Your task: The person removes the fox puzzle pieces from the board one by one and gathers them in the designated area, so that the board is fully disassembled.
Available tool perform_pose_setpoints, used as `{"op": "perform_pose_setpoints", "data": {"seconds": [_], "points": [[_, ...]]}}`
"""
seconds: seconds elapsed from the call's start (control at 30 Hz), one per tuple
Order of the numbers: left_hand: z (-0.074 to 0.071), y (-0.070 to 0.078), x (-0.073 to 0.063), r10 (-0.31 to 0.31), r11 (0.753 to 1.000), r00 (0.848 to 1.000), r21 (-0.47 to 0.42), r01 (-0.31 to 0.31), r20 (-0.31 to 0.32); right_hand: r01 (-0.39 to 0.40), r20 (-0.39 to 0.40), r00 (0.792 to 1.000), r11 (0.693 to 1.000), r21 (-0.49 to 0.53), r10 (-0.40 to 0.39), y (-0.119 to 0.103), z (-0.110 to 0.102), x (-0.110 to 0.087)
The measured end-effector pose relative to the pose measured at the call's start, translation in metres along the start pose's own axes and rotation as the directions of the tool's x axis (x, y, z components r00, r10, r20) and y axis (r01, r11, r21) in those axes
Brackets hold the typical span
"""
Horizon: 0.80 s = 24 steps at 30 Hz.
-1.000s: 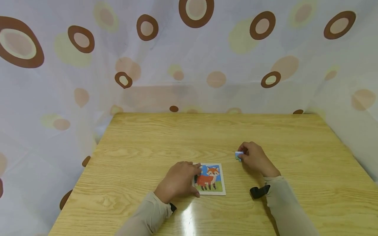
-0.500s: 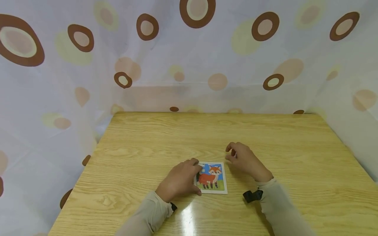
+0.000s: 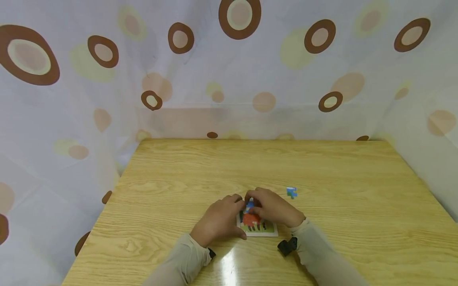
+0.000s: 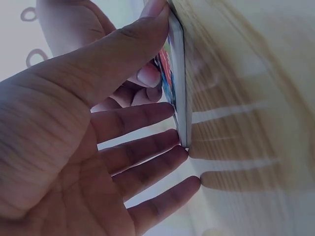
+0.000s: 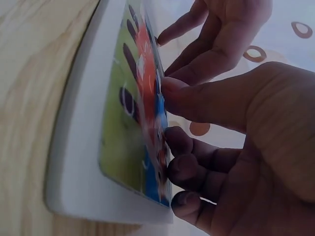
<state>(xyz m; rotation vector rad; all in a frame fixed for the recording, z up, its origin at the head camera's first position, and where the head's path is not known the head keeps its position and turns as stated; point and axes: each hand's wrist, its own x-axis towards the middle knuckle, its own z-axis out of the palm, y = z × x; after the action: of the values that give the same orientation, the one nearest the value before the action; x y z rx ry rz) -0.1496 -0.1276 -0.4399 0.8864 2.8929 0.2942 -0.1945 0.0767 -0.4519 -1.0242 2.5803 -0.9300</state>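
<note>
A square fox jigsaw puzzle [image 3: 270, 230] in a pale tray lies flat on the wooden table, partly hidden under both hands. My left hand [image 3: 219, 220] braces its left side, with the thumb at the near edge and fairly straight fingers toward the far edge. In the left wrist view, fingertips touch the board's edge and the tabletop. Over the puzzle's upper left, my right hand [image 3: 273, 206] pinches a small blue puzzle piece [image 3: 249, 205], largely covered by the fingers. The right wrist view shows its thumb and fingertips at the picture's surface.
A loose blue, white and green puzzle piece [image 3: 291, 192] lies on the wooden table [image 3: 171, 174], right of and beyond the tray. Behind the table hangs a pale curtain [image 3: 229, 79] with brown ring patterns, continuing along both sides.
My right hand has moved left and nearer, from beside the puzzle to over it. The loose piece on the right has come into sight. The left hand stays at the tray.
</note>
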Motion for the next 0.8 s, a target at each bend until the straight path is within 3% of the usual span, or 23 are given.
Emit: {"op": "perform_pose_setpoints", "data": {"seconds": [0.47,0.8], "points": [[0.001,-0.001,0.001,-0.008,1.0,1.0,0.026,0.008,0.013,-0.093,-0.055,0.995,0.984,-0.15,0.085,-0.002,0.014,0.011],[0.002,-0.001,0.001,-0.01,0.999,1.0,0.036,0.009,0.006,-0.064,-0.076,0.996,0.991,-0.116,0.056,-0.002,0.013,0.009]]}}
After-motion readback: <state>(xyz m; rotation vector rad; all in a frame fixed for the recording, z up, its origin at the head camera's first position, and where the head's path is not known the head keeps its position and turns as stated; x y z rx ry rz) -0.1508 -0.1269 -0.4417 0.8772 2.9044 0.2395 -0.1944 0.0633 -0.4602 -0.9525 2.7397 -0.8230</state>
